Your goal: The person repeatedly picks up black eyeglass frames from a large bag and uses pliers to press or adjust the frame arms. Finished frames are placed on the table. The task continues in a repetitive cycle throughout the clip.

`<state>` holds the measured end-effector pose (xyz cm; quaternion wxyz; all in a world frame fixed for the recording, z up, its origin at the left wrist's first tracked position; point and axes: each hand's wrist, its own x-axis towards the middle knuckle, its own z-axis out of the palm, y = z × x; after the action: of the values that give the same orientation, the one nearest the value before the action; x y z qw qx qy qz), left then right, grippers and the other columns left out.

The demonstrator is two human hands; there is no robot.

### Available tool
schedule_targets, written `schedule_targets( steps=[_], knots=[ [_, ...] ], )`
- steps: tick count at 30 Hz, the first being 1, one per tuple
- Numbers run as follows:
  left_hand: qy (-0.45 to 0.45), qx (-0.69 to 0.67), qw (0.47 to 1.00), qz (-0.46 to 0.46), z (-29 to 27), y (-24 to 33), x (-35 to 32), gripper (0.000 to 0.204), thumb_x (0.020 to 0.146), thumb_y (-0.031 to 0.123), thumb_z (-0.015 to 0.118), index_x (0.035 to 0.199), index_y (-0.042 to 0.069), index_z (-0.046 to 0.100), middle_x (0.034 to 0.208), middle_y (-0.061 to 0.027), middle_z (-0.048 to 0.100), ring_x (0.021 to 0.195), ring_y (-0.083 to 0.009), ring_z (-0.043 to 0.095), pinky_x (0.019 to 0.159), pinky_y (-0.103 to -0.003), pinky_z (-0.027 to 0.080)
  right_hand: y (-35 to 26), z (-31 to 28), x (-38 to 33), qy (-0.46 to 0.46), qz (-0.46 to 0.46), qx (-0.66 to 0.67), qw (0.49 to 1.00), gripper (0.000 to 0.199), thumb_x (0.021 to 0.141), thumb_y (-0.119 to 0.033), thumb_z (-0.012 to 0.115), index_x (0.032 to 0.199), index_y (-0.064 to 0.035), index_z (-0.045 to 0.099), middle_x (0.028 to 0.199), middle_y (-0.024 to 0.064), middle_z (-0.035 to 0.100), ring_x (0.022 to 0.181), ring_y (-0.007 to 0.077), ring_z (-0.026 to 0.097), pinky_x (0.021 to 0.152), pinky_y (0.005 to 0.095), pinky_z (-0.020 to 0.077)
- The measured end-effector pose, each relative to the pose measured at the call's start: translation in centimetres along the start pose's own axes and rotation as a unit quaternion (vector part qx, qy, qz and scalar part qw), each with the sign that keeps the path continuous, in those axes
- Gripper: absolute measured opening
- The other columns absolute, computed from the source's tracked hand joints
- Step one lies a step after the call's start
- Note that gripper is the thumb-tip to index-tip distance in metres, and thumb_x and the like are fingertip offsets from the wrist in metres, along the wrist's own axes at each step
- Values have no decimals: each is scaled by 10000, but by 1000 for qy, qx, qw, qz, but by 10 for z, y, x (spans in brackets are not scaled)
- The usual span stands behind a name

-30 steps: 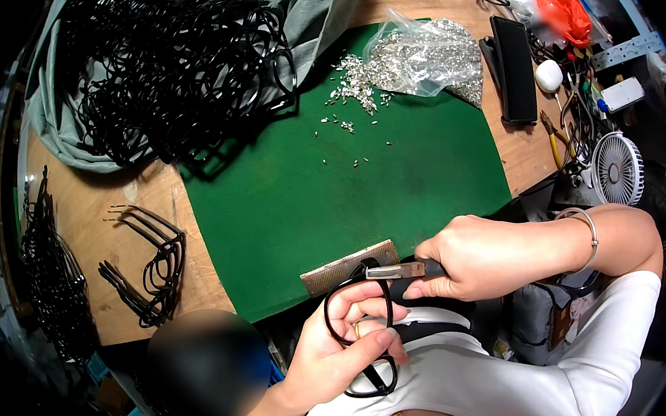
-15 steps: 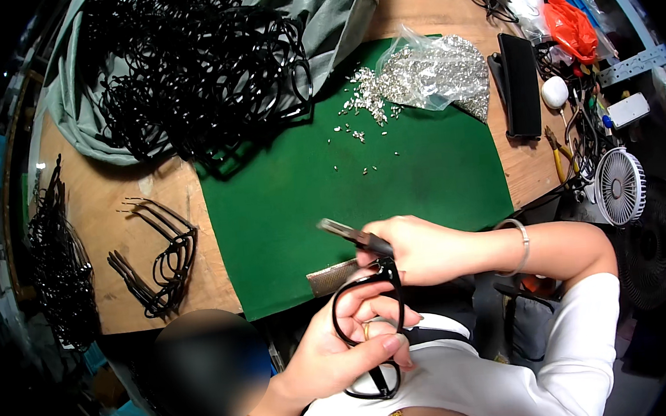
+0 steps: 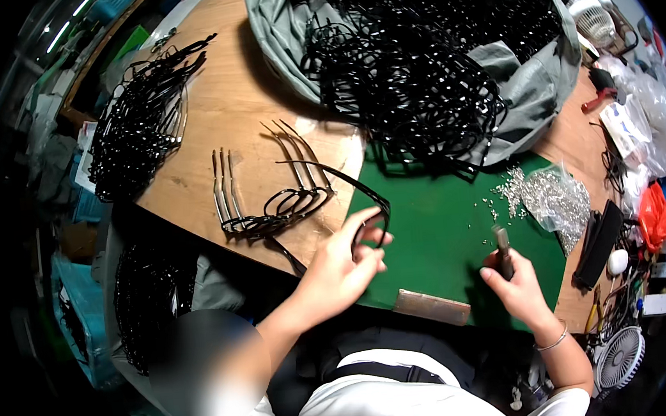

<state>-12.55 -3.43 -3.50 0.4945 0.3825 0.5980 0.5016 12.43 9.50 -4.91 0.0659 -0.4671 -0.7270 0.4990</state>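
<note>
A black eyeglass frame (image 3: 382,204) is in my left hand (image 3: 338,274), one temple pointing up and left over the table. My fingers curl around its front, covering part of it. Just left of it, several finished-looking black eyeglass frames (image 3: 279,220) lie nested on the wood, temples upward. My right hand (image 3: 521,287) is closed around a slim tool with a metal tip and dark handle (image 3: 503,248), tip up; blur hides its exact kind. Beneath both hands spreads a green mat (image 3: 428,224). Small silver pieces (image 3: 515,192) lie scattered beyond the right hand.
A grey cloth sack (image 3: 282,55) heaped with black frames (image 3: 417,84) fills the far side. Another frame pile (image 3: 139,129) is at left. A metal plate (image 3: 432,307) sits on the mat's near edge. Pliers (image 3: 594,312), a black case (image 3: 598,243) and a white fan (image 3: 620,357) stand right.
My view has swung left. My hands, earlier close together at the frame, are now apart: the left carries the frame toward the nested row, the right keeps the tool over the mat.
</note>
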Motion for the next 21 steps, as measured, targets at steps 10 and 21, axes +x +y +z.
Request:
schedule_targets(
  steps=[10, 21],
  knots=[
    [174, 692, 697, 69, -57, -11, 23, 258, 768, 188, 563, 958, 20, 519, 899, -136, 512, 853, -311, 462, 727, -390, 390, 0, 3, 9, -5, -47, 48, 998, 216, 744, -154, 598, 863, 17, 542, 703, 113, 569, 656, 146, 550, 615, 276, 442],
    [130, 503, 788, 330, 39, 35, 94, 211, 735, 100, 598, 925, 23, 546, 872, -135, 559, 811, -287, 535, 734, -344, 421, 14, -6, -6, -9, -75, -3, 997, 213, 755, -190, 586, 861, -9, 547, 763, 125, 574, 683, 236, 571, 621, 308, 445]
  ],
)
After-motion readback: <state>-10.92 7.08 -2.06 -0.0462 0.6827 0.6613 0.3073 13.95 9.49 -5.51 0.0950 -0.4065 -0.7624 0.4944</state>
